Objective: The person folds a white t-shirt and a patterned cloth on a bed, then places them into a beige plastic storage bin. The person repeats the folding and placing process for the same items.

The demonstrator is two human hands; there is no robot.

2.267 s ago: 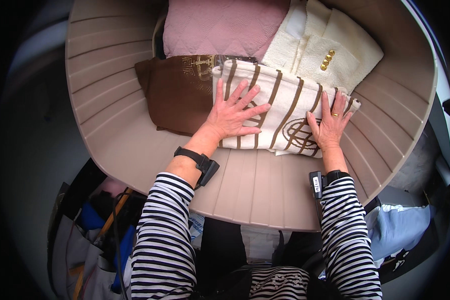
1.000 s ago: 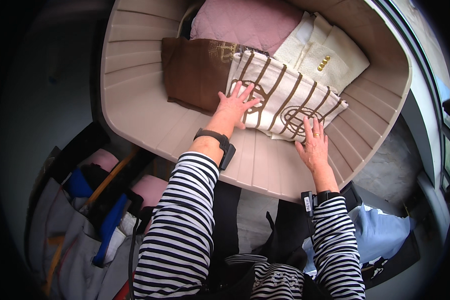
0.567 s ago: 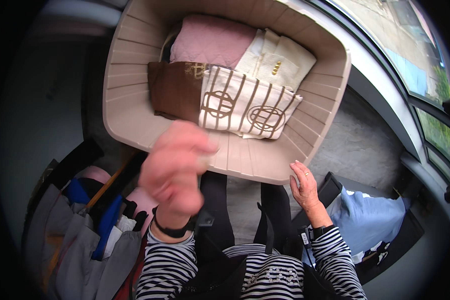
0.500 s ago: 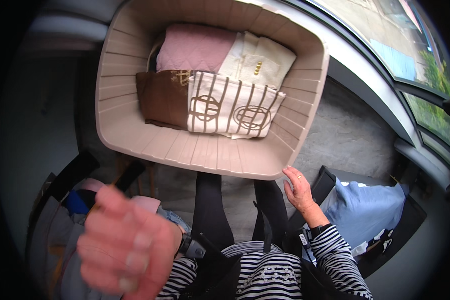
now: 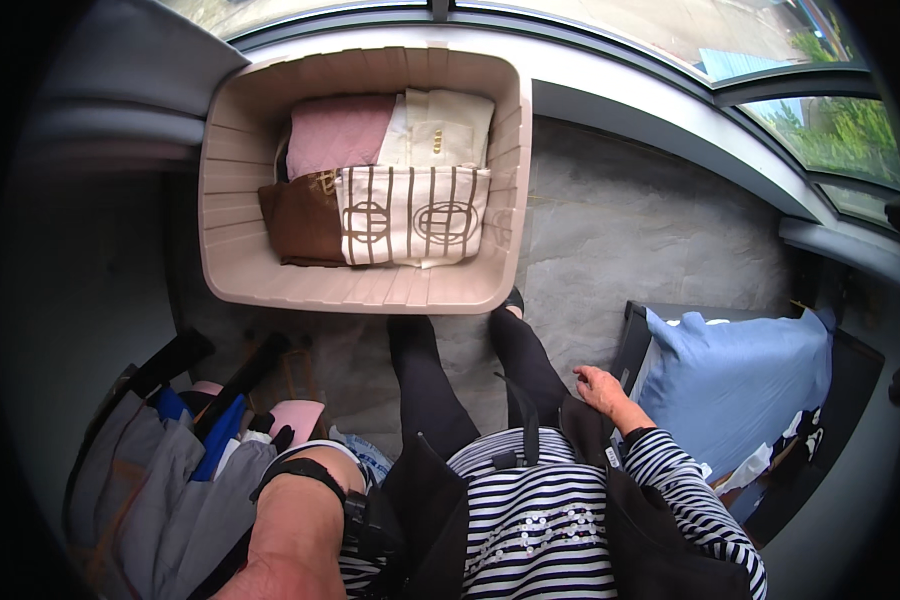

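A beige plastic bin (image 5: 365, 290) with ribbed walls stands in front of my legs. In it lie a folded pink quilted cloth (image 5: 340, 135), a cream piece (image 5: 445, 125) with small gold fittings, a brown folded piece (image 5: 305, 222), and a cream piece with brown stripes and round emblems (image 5: 415, 215). My right hand (image 5: 602, 390) is beside my right thigh, apart from the bin, fingers loosely extended and holding nothing. My left hand (image 5: 280, 575) is raised close at the lower edge; a black strap circles that wrist, and its fingers are cut off from view.
At the right, a blue cloth (image 5: 735, 385) covers a dark box or frame (image 5: 855, 400). Grey fabric items (image 5: 155, 490) with blue and pink pieces pile up at the left. Windows with a white sill (image 5: 670, 120) run along the far side, above a grey floor (image 5: 630, 240).
The bin appears smaller and lower in view. My right hand has left its near corner and dropped beside my thigh. My left hand has come closer, toward the lower edge.
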